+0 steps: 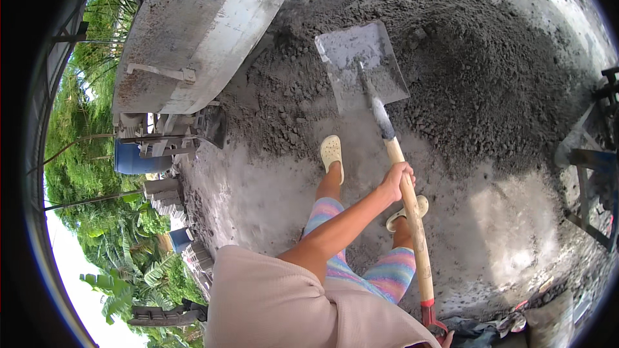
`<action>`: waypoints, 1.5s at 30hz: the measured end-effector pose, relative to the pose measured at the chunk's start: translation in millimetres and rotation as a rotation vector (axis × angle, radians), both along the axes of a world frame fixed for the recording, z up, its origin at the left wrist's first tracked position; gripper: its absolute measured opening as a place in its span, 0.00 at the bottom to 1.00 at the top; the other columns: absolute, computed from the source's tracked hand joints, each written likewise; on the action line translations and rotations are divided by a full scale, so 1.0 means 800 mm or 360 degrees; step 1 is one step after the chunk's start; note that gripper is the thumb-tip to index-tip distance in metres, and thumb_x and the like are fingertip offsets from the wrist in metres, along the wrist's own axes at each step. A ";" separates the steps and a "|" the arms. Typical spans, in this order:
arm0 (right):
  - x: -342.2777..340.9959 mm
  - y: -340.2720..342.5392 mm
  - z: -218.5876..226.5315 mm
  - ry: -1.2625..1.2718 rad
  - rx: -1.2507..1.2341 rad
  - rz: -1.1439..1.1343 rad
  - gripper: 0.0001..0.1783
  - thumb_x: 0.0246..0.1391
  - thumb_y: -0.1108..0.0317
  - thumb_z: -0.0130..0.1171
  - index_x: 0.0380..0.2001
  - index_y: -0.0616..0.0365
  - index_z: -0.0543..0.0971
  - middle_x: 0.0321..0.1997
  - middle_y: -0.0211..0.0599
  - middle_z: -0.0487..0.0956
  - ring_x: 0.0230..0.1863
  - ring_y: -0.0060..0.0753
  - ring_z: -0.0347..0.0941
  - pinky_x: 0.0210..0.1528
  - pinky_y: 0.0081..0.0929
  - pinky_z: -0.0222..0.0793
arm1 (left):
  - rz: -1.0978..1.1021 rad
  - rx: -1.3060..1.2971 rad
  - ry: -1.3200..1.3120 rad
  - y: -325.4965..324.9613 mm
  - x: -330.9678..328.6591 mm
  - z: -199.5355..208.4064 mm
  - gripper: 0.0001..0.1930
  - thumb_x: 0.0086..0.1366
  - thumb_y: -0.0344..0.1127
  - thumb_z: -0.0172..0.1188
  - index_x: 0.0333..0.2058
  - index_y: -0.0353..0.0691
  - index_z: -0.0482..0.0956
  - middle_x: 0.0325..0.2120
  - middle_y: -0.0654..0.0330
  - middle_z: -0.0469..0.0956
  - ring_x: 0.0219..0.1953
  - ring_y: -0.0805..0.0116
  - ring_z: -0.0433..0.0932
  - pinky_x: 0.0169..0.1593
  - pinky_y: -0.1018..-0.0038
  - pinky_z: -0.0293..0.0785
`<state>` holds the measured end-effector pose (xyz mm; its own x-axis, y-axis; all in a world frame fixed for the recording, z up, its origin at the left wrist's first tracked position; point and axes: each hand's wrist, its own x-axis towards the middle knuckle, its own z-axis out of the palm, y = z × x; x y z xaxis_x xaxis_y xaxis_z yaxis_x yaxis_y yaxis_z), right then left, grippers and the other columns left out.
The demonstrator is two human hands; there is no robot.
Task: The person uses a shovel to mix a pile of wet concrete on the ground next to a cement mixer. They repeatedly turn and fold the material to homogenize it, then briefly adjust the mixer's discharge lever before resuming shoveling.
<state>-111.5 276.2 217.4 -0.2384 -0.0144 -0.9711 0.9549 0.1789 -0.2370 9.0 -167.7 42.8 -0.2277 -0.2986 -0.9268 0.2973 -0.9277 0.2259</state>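
A square-bladed shovel [418,235] with a pale wooden shaft and a red handle slants across the middle. My left hand [398,182] is wrapped round the shaft, partway up from the blade. At the lower edge, my right hand [447,339] shows only a little of its fingers, at the red handle. The grey-smeared metal blade [361,58] lies at the edge of a dark grey heap of sandy mix [483,71], with a thin layer of the material on it.
A large rusty metal panel [200,32] stands at the upper left, beside a blue drum [143,156]. Stacked blocks [164,196] line the left edge. A metal frame [590,180] stands at the right, and sacks [548,319] lie at the lower right.
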 end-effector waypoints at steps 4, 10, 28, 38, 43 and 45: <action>-0.010 -0.068 0.111 0.0204 0.0056 0.0262 0.34 0.47 0.39 0.41 0.38 0.65 0.69 0.23 0.35 0.72 0.21 0.28 0.66 0.25 0.28 0.65 | 0.0251 0.0384 0.0059 0.025 0.064 -0.025 0.11 0.44 0.39 0.58 0.15 0.45 0.65 0.12 0.62 0.65 0.16 0.68 0.65 0.24 0.71 0.66; 0.036 -0.241 0.109 0.0255 -0.0281 0.0534 0.31 0.48 0.42 0.40 0.33 0.65 0.70 0.23 0.36 0.71 0.21 0.29 0.65 0.25 0.28 0.63 | 0.0610 0.0513 0.0107 -0.044 0.228 -0.080 0.10 0.46 0.37 0.56 0.14 0.43 0.65 0.10 0.61 0.65 0.15 0.65 0.65 0.25 0.68 0.66; 0.265 -0.578 -0.443 -0.0046 0.0167 0.0460 0.18 0.43 0.52 0.55 0.19 0.55 0.67 0.12 0.30 0.64 0.12 0.25 0.60 0.13 0.21 0.57 | 0.0948 0.0026 -0.0267 -0.360 0.577 -0.365 0.09 0.51 0.43 0.59 0.25 0.48 0.72 0.22 0.67 0.73 0.24 0.69 0.72 0.32 0.67 0.70; 0.313 -0.502 -0.319 0.0147 0.0132 0.0540 0.16 0.44 0.55 0.55 0.23 0.56 0.68 0.14 0.32 0.66 0.12 0.26 0.62 0.13 0.22 0.60 | 0.0632 0.0008 -0.0625 -0.294 0.598 -0.323 0.09 0.47 0.34 0.56 0.15 0.46 0.64 0.11 0.66 0.63 0.15 0.71 0.64 0.22 0.73 0.65; 0.231 -0.357 -0.347 0.0293 0.0128 0.0454 0.17 0.45 0.55 0.53 0.20 0.57 0.67 0.11 0.33 0.65 0.10 0.27 0.61 0.12 0.23 0.61 | 0.0657 0.0119 -0.0416 -0.222 0.470 -0.347 0.09 0.47 0.35 0.55 0.15 0.45 0.64 0.11 0.66 0.64 0.15 0.71 0.64 0.22 0.73 0.65; 0.198 -0.316 -0.337 0.0268 0.0177 0.0322 0.19 0.45 0.52 0.52 0.18 0.57 0.66 0.10 0.32 0.64 0.08 0.26 0.60 0.11 0.23 0.60 | 0.0632 0.0215 -0.0435 -0.174 0.412 -0.354 0.09 0.44 0.35 0.56 0.14 0.45 0.64 0.11 0.64 0.64 0.15 0.68 0.64 0.23 0.73 0.64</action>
<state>46.8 23.6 -51.9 -0.3996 0.0264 -0.9163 0.8461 0.3953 -0.3576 338.7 -306.9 -240.2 0.1359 -0.1862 -0.9731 0.5804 -0.7811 0.2305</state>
